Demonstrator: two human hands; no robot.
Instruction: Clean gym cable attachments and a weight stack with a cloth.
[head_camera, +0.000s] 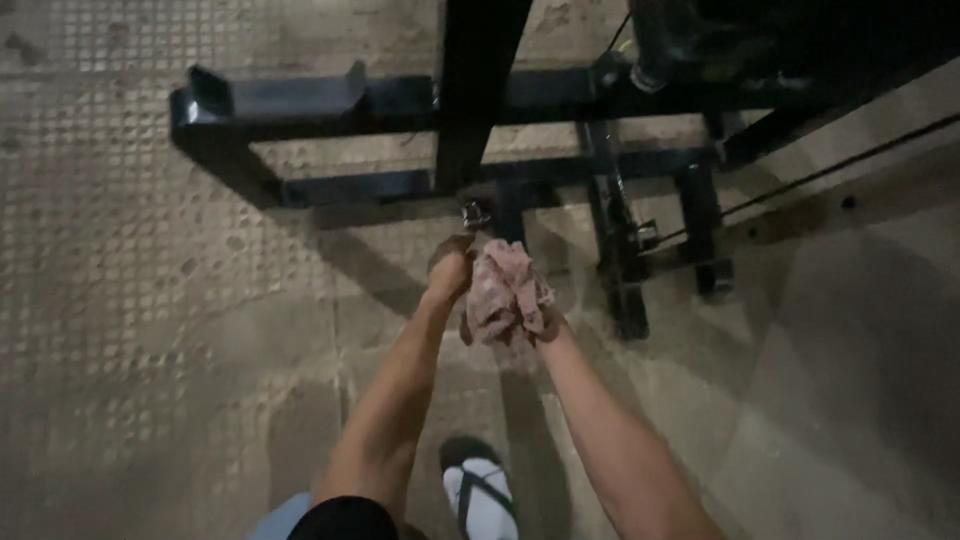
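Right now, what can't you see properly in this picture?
- Head view: the right hand is mostly covered by the pinkish rag it holds.
- The left hand fingertips blur into shadow near a small metal fitting.
- The black metal frame is cut off by the top edge.
- The sandalled foot runs past the bottom edge.

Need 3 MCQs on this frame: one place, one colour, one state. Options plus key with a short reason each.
1. Where is the rag?
A. on the floor
B. in the right hand
C. draped over the frame

2. What colour is the metal frame?
A. black
B. yellow
C. white

3. What is the left hand doing?
A. hanging at the person's side
B. gripping the sandal
C. reaching to a small metal fitting under the frame

Key: 1 B, the rag is bunched in the right hand, above the floor. 2 A, every bar looks black. 3 C, the left hand's fingers sit just below the fitting; contact is unclear.
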